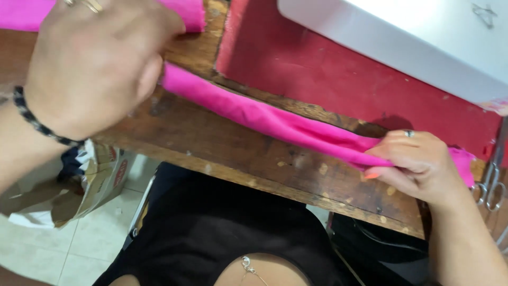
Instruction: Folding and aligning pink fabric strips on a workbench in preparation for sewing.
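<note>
1. A long folded strip of bright pink fabric (275, 123) lies stretched slantwise across the worn wooden table (227, 153), running from upper left to lower right along the edge of a red recessed panel (338, 74).
2. The right hand (418, 164) pinches the strip's lower right end, thumb under and fingers curled over the cloth; it wears a ring, and one nail is painted orange.
3. The left hand (95, 58) closes on the strip's upper left end, fingers folded in around the cloth, knuckles toward the camera. It has a ring and a dark beaded bracelet (37, 123) at the wrist.
4. A white sewing machine body (423, 37) stands above the red panel at upper right.
5. Metal scissors (492, 185) lie at the table's right edge, just beside the right hand.
6. Below the table's left edge, an open paper bag (79, 185) stands on the tiled floor.
</note>
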